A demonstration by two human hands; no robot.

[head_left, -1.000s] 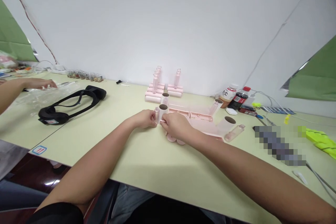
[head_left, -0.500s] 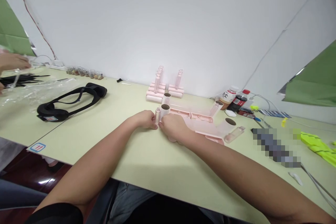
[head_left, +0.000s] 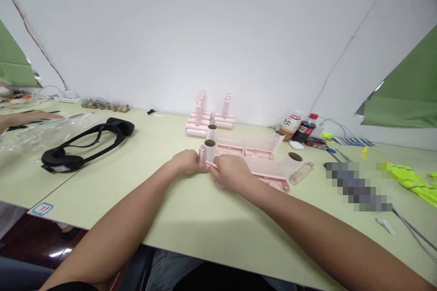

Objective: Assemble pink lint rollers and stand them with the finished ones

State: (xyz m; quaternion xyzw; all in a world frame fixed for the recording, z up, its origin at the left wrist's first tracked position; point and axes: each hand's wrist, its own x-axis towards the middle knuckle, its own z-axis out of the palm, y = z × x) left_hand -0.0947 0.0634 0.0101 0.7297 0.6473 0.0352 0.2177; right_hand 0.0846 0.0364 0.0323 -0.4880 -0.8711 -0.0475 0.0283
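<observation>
My left hand (head_left: 186, 162) is closed round the lower part of a clear pink plastic handle (head_left: 202, 152), which stands upright. My right hand (head_left: 232, 172) is right beside it, thumb and fingers pinched around a small pale piece (head_left: 209, 163) against the handle's lower end; its shape is mostly hidden. Just behind the hands stands a white roll (head_left: 210, 151) with a brown cardboard core. Open pink plastic shells (head_left: 259, 153) lie behind my right hand, and another shell (head_left: 278, 183) is partly covered by my right forearm.
Against the wall stand upright pink handles on pink cylinders (head_left: 196, 132). At right are another white roll (head_left: 292, 163), a loose clear handle (head_left: 302, 173), a cola bottle (head_left: 305, 128) and cables. A black headset (head_left: 88, 145) lies left, beside plastic film and another person's hand (head_left: 30, 118).
Both hands stay together at the handle. My right fingers have shifted, and a small pale piece now shows between them. The other person's hand at left has lowered.
</observation>
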